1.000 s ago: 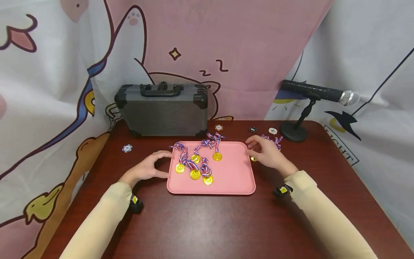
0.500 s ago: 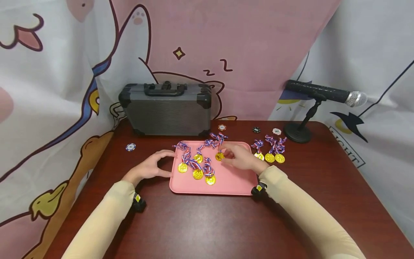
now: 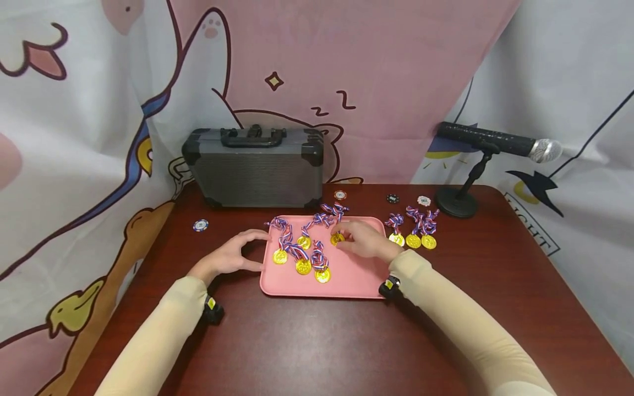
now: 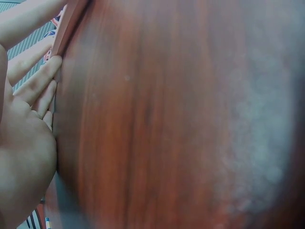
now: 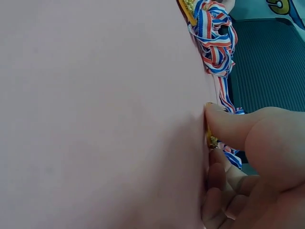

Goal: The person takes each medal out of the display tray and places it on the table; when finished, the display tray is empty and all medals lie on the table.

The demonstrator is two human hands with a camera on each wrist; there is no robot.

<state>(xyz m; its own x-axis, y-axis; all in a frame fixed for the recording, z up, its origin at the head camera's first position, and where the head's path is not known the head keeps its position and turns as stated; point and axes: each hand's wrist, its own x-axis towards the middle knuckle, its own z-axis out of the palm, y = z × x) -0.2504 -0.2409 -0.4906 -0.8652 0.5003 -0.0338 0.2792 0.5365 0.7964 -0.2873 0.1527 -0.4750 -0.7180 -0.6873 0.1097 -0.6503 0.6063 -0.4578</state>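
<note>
A pink tray (image 3: 342,278) lies on the dark red table, bearing several gold medals with knotted red, white and blue ribbons. Over its right half, my right hand (image 3: 365,240) pinches the rearmost right medal (image 5: 213,141) at its edges between thumb and fingers; the medal stays low against the tray. That medal's ribbon reaches over the tray's back rim. At the left rim, my left hand (image 3: 229,254) touches the tray with thumb and fingers spread apart, fairly straight. In the left wrist view, fingertips (image 4: 56,62) meet the tray's side.
Three more medals (image 3: 413,241) lie in a row right of the tray. A grey case (image 3: 257,176) stands behind it, and a microphone (image 3: 487,138) on a black stand is at the back right. Poker chips, such as a blue one (image 3: 200,225), lie around.
My right hand has moved left from a medal on the table beside the tray to the medal on the tray, and its fingers have closed on it. My left hand remains at the rim.
</note>
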